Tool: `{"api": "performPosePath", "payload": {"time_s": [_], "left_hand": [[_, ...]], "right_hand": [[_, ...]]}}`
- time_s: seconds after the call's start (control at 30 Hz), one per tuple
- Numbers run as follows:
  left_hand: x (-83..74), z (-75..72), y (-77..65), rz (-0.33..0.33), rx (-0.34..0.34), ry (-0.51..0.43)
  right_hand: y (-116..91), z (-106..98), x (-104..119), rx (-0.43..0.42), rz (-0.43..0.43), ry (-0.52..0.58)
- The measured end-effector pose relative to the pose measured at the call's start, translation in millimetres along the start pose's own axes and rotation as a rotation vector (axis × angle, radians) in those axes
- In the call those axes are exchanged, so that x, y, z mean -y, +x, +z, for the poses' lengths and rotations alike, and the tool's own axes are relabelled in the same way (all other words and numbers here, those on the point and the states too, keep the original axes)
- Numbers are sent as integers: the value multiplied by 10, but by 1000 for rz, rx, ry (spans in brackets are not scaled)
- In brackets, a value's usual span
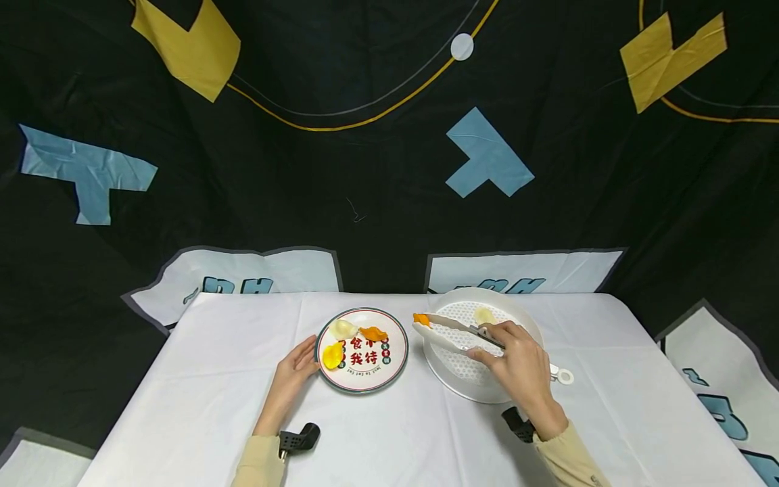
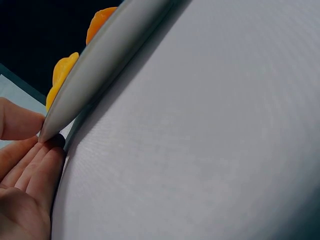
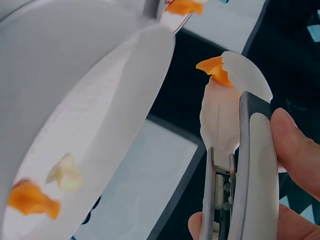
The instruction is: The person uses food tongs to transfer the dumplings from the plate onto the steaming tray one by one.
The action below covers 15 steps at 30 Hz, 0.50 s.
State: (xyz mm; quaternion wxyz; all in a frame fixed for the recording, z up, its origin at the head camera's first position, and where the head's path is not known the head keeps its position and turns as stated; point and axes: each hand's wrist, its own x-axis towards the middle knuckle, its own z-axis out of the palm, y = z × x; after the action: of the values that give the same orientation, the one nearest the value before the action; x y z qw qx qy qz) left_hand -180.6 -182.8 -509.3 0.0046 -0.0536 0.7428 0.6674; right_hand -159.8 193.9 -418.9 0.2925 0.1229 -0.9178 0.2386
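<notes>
My left hand (image 1: 292, 372) pinches the left rim of a round plate (image 1: 364, 384), thumb above and fingers underneath in the left wrist view. On that plate, printed with red characters, lie a pale, a yellow (image 1: 332, 355) and an orange dumpling-like piece (image 1: 373, 333). My right hand (image 1: 520, 365) holds tongs (image 3: 260, 175) with pale, broad tips. Between those tips is another small orange piece (image 3: 215, 70), above the left rim of a round white perforated pan (image 1: 447, 379). Inside the pan, the right wrist view shows a pale piece (image 3: 65, 172) and an orange one (image 3: 32, 199).
A white cloth (image 1: 243, 338) covers the table, with plate and pan standing side by side. A white handle end (image 1: 564, 376) sticks out at the pan's right. Behind the table hangs a black curtain (image 1: 341, 189) with yellow and blue patches.
</notes>
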Motion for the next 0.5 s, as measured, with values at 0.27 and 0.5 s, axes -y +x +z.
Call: {"api": "performPosePath", "payload": {"time_s": [0.27,0.5], "left_hand": [[-11,-11,-5,12,15,-21],[-15,-12,-11,6,14,-19]], "right_hand": [[-44,-72,-189,-2,56,-29],[-55,-82,-315,3,83,-55]]}}
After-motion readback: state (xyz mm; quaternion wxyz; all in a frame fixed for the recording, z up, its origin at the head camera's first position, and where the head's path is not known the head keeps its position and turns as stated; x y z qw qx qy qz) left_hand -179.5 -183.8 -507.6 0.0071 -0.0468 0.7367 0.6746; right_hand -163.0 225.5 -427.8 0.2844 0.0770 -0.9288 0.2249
